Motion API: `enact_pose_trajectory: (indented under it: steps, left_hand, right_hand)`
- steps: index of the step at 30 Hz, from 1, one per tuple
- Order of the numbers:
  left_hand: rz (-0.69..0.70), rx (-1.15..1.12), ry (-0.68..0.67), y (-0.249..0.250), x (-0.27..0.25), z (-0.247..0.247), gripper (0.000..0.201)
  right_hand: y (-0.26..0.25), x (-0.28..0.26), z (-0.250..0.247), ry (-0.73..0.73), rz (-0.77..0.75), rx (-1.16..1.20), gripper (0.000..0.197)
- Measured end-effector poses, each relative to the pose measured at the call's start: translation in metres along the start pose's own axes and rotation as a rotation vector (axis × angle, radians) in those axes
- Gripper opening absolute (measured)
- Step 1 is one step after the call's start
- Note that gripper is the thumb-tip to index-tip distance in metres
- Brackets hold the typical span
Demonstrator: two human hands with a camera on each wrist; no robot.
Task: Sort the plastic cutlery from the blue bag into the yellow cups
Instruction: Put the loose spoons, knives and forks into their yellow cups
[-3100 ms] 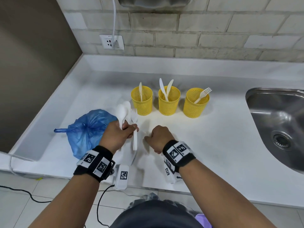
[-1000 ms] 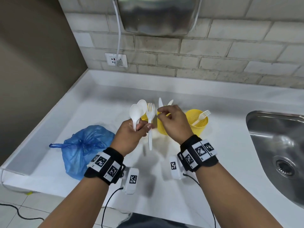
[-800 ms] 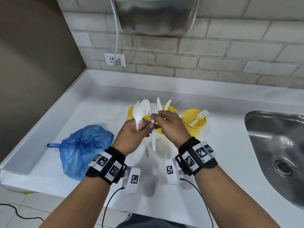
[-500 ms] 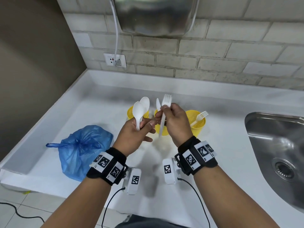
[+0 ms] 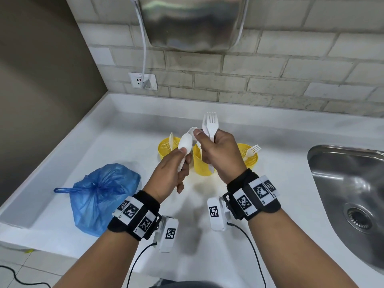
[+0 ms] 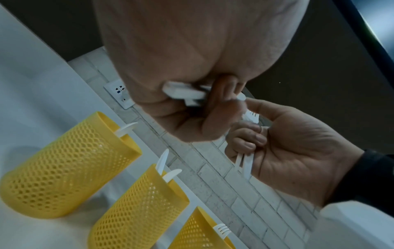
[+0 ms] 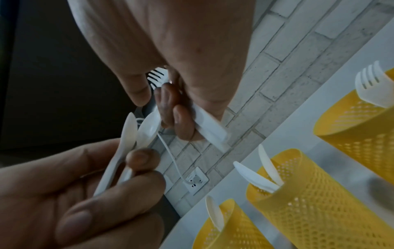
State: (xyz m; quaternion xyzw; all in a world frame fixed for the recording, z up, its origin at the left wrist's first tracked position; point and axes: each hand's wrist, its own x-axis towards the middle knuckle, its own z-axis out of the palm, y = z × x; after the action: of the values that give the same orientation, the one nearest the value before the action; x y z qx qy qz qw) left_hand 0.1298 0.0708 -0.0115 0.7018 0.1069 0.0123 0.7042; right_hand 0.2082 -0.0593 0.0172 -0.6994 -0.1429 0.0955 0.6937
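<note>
My left hand (image 5: 182, 157) grips the handles of two white spoons (image 5: 185, 142), bowls up, above the counter. Close beside it, my right hand (image 5: 207, 140) grips a white fork (image 5: 210, 123) upright, tines up; its thumb lies against the rear spoon's bowl. In the right wrist view the fork (image 7: 157, 76) passes through the curled fingers, and the spoons (image 7: 147, 129) sit in the left hand below. Three yellow mesh cups stand behind the hands: the left cup (image 5: 165, 147) holds a spoon, the middle cup (image 5: 200, 165) knives, the right cup (image 5: 250, 157) a fork. The blue bag (image 5: 99, 192) lies at the left.
A steel sink (image 5: 349, 183) is sunk into the white counter (image 5: 124, 146) at the right. A brick wall with a socket (image 5: 143, 81) and a metal dryer (image 5: 193, 21) rises behind. A raised lip runs along the counter's left edge.
Both hands rose from the counter. The right hand drew the fork out of the left hand's bundle and lifted it, tines up. The left hand keeps the two spoons.
</note>
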Motion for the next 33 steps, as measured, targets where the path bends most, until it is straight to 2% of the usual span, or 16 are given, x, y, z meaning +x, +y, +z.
enact_pose_trajectory:
  steps: [4,7,10,13,17,21,22,24,27,29,33]
  left_hand:
    - [0.047,0.068,0.040,0.006,0.000,0.004,0.040]
    - [0.067,0.058,0.059,0.010,0.003,0.005,0.036]
    - [0.076,0.071,0.087,0.009,0.010,0.007,0.031]
    - [0.125,0.098,0.117,0.008,0.019,0.008,0.028]
    - [0.253,0.313,0.106,0.005,0.032,-0.006,0.017]
    - [0.232,0.366,0.027,0.008,0.042,-0.018,0.011]
    - [0.224,0.357,0.016,0.008,0.043,-0.020,0.011]
    - [0.216,0.348,0.033,0.008,0.045,-0.025,0.010]
    - [0.190,0.329,0.126,0.013,0.051,-0.036,0.013]
    - [0.197,0.344,0.199,0.018,0.057,-0.044,0.016]
    - [0.279,0.541,0.350,0.029,0.068,-0.056,0.013]
  right_hand:
    - [-0.007,-0.002,-0.002,-0.064,-0.096,-0.103,0.030]
    - [-0.005,-0.001,0.001,-0.034,-0.113,-0.197,0.035]
    - [-0.003,0.000,0.001,-0.053,-0.158,-0.273,0.022]
    - [0.001,0.009,-0.004,-0.005,-0.235,-0.386,0.011]
    - [0.002,0.019,-0.010,0.037,-0.290,-0.439,0.016]
    - [0.001,0.023,-0.009,-0.027,-0.292,-0.455,0.028]
    - [0.001,0.023,-0.008,-0.037,-0.279,-0.451,0.026]
    - [0.004,0.024,-0.007,-0.037,-0.210,-0.362,0.007]
    - [0.008,0.028,-0.015,0.021,-0.058,-0.127,0.025]
    - [0.007,0.026,-0.025,0.083,-0.055,-0.055,0.021]
    - [0.011,0.027,-0.050,0.275,-0.092,0.069,0.021]
